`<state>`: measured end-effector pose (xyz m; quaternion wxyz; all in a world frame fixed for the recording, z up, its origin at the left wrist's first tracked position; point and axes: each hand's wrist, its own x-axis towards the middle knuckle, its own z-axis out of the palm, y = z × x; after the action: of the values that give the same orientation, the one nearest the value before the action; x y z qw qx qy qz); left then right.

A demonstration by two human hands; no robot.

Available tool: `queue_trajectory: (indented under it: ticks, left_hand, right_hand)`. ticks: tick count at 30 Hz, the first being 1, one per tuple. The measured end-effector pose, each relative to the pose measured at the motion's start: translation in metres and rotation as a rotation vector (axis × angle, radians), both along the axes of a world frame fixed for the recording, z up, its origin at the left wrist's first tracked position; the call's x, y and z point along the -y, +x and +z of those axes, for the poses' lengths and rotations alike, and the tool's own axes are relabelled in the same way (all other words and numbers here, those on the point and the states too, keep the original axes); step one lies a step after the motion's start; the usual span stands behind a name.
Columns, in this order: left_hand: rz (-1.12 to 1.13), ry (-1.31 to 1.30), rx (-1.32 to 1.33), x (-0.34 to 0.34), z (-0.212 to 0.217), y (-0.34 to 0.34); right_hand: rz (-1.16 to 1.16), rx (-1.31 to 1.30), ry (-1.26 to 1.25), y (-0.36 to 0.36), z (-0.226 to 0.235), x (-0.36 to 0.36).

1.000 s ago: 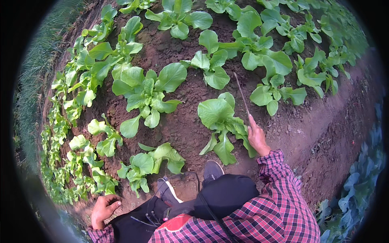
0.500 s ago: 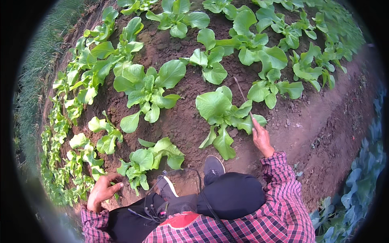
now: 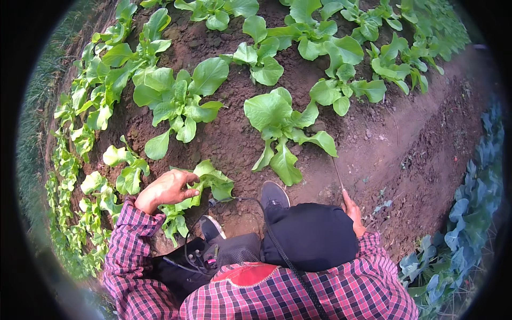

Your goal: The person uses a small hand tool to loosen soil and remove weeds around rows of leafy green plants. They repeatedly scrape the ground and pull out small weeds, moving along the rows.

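My left hand (image 3: pixel 166 189) hovers over a small lettuce plant (image 3: pixel 218 180) beside my left shoe. Its fingers curl loosely, the thumb stands apart, and nothing shows between them. Part of that lettuce is hidden under the hand. Beside my right knee, my right hand (image 3: pixel 352 212) is closed around a slim hand tool (image 3: pixel 338 173) with a thin dark shaft. The shaft points up toward a leaf of a large lettuce (image 3: pixel 269 120), and its tip reaches that leaf's edge. Whether the two touch, I cannot tell.
Several more lettuce plants (image 3: pixel 181 98) grow in rows across the brown soil (image 3: pixel 224 138). Bluish broad-leaved plants (image 3: pixel 461 213) line the right edge, and grassy green growth (image 3: pixel 40 117) the left. A dark cord (image 3: pixel 277 242) loops over my lap, near my shoes (image 3: pixel 274 193).
My left hand has moved up and right, over the small lettuce. My right hand has drawn the tool back toward my knee, away from the soil beyond the large lettuce. The view has shifted slightly.
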<state>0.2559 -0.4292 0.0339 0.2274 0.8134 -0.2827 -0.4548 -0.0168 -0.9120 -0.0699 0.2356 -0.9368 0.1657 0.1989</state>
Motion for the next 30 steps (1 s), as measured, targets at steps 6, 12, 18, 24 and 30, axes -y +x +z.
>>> queue_trajectory:
  ticks: [6,12,18,24,30]
  left_hand:
    - [0.061,-0.046,0.006,0.016,0.005,0.002]
    - [-0.119,-0.016,0.084,0.028,0.045,0.008]
    - [-0.185,0.103,0.448,0.008,0.115,-0.031]
    - [-0.174,0.096,0.498,-0.019,0.123,-0.078]
    - [-0.211,0.005,0.59,-0.035,0.114,-0.075]
  right_hand:
    - [-0.007,0.176,-0.012,0.024,-0.005,-0.01]
    - [0.012,0.374,-0.009,0.147,-0.046,-0.031]
    - [-0.043,0.185,0.047,0.247,-0.023,-0.062]
    - [0.21,-0.005,-0.034,0.21,0.016,-0.092]
    - [0.499,-0.022,-0.281,0.236,0.107,-0.098]
